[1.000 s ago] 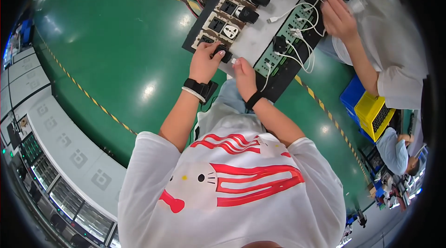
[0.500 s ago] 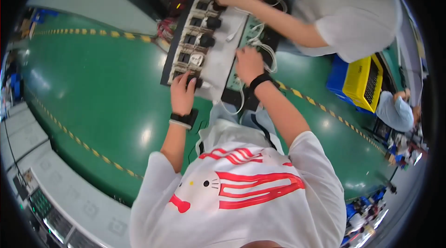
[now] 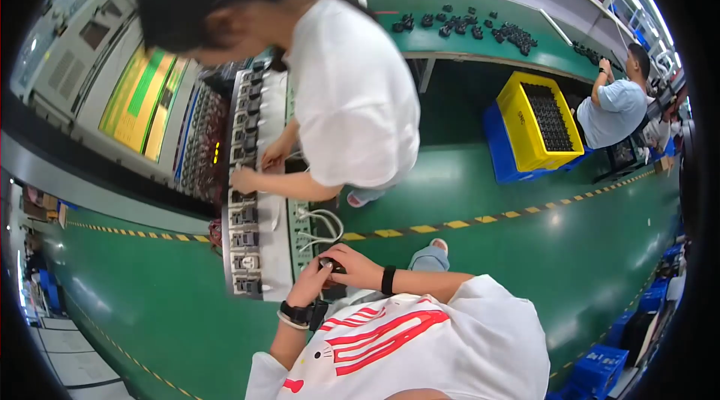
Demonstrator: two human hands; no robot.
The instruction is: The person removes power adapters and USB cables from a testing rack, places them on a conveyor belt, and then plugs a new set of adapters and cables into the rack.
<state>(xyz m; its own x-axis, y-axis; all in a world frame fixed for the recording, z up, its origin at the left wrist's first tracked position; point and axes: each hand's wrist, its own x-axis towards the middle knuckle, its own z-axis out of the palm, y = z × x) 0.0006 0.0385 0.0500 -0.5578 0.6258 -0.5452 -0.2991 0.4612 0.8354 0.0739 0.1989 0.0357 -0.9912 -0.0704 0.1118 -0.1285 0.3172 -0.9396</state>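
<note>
Holding small black adapter [image 3: 333, 265], partly covered, left hand [image 3: 307, 284] and right hand [image 3: 358, 270].

1 head-worn fisheye, looking down.

We have a small black block [image 3: 334, 266] held between our left fingers [image 3: 318, 270] and right fingers [image 3: 342, 251], partly covered.

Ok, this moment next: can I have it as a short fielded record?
Left hand: on a small black item
Right hand: on the same item
Bench: row of sockets, green panel alongside
Co-worker: one hand at the sockets
Behind: yellow crate on blue crate; dark parts on green table
</note>
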